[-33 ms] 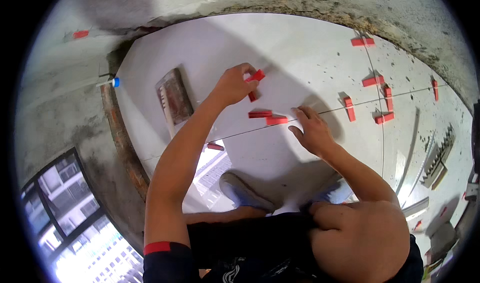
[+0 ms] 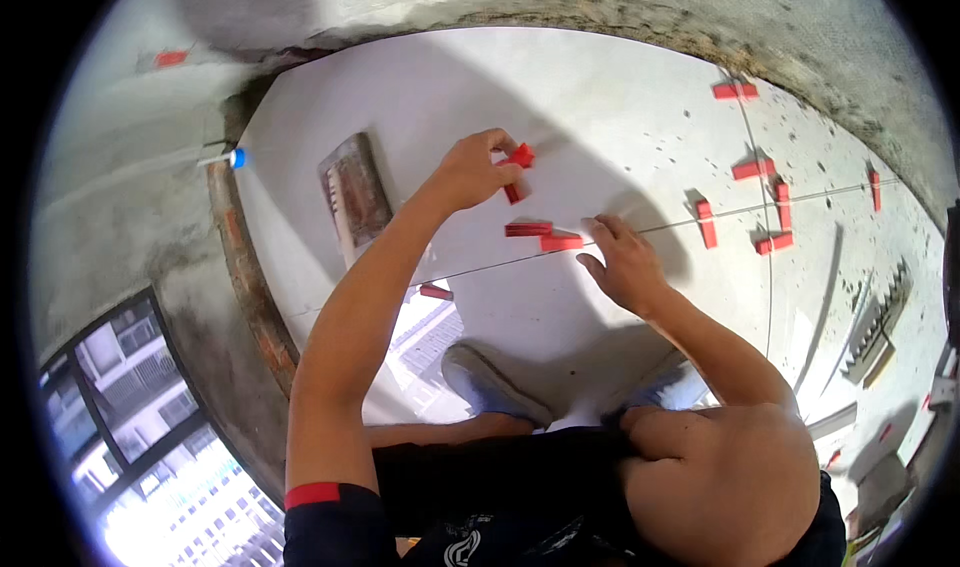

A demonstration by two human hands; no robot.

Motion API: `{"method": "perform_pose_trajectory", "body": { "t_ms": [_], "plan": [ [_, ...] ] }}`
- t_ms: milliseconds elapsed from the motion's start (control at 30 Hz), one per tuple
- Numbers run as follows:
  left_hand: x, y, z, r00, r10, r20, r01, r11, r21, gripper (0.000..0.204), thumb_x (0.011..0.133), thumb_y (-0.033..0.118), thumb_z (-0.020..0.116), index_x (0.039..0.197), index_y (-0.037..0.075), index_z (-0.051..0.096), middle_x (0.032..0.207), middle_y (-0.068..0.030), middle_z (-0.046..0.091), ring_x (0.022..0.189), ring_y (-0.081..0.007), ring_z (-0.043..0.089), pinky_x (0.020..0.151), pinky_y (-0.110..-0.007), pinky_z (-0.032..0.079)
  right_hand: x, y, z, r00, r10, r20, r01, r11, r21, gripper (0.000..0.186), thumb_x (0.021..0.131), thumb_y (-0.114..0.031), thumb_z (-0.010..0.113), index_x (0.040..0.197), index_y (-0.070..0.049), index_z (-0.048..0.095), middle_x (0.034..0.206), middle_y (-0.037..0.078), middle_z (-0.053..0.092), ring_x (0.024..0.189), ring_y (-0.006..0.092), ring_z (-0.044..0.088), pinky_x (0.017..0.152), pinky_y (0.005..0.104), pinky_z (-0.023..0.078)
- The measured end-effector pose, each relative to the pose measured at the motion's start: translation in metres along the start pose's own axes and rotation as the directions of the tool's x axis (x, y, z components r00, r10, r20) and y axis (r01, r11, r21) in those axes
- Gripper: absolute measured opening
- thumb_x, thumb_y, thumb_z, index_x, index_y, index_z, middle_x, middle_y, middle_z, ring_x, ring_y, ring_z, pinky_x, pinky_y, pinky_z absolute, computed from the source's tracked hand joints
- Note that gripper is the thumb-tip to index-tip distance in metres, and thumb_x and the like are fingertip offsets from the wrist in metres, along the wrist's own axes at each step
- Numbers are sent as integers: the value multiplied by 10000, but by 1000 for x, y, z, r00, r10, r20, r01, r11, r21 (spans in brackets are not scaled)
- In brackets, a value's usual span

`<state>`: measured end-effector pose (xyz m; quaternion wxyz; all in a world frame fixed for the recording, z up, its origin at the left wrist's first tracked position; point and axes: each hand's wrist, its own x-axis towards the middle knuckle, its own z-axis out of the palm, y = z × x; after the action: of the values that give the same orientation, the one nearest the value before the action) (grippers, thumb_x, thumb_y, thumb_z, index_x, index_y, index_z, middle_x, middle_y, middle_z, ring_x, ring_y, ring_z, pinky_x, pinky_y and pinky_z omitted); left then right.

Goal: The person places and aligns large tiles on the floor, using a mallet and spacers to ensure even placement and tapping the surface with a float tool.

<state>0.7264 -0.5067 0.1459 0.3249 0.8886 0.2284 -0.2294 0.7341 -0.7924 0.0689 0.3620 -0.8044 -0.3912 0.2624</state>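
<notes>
My left hand (image 2: 474,171) is closed on a red plastic tile-levelling wedge (image 2: 522,155), pinched between thumb and fingers above the pale floor tile. Just below the thumb shows another red piece (image 2: 515,194); whether it is held too or lies on the tile, I cannot tell. Nearer me lie a small stack of red wedges (image 2: 527,230) and a single wedge (image 2: 562,242) by the tile joint. My right hand (image 2: 626,260) is open, fingers spread low over the tile at that joint, just right of the single wedge, holding nothing.
Several red wedges, one of them here (image 2: 706,224), sit along the joints at right. A trowel-like tool with a wooden handle (image 2: 357,189) lies at left. Farther right is a notched trowel (image 2: 876,329). Rough walls bound the tiles; my shoe (image 2: 490,382) stands on them.
The view has shifted very slightly. Both hands keep nearly the same pose, and the wedge stays in my left hand.
</notes>
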Motion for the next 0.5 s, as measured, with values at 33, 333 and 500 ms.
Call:
{"method": "perform_pose_trajectory", "body": {
  "t_ms": [33, 333, 500],
  "plan": [
    [-5, -4, -6, 1000, -2, 26, 2, 1000, -20, 345, 840, 213, 678, 1123, 18, 653, 1134, -180, 680, 1073, -324, 642, 915, -421, 498, 7, -3, 7, 998, -55, 36, 56, 998, -40, 433, 903, -195, 674, 1286, -33, 554, 1264, 165, 582, 1172, 348, 581, 984, 452, 494],
    [-97, -81, 1, 976, -217, 29, 218, 975, -49, 410, 848, 136, 662, 1238, 54, 562, 1016, -165, 682, 888, -262, 676, 800, -383, 549, 67, -9, 45, 957, -289, 11, 289, 957, 21, 242, 869, -78, 646, 1110, -64, 630, 936, 134, 610, 760, 327, 659, 695, 414, 575],
    [-172, -107, 42, 954, -284, 95, 284, 959, 10, 455, 857, 66, 560, 1312, 79, 539, 1108, -229, 661, 976, -381, 665, 860, -447, 532, 78, -21, 63, 965, -251, 78, 234, 956, 179, 256, 879, -89, 655, 1125, -67, 587, 971, 161, 631, 813, 371, 664, 716, 455, 559]
  ]
}}
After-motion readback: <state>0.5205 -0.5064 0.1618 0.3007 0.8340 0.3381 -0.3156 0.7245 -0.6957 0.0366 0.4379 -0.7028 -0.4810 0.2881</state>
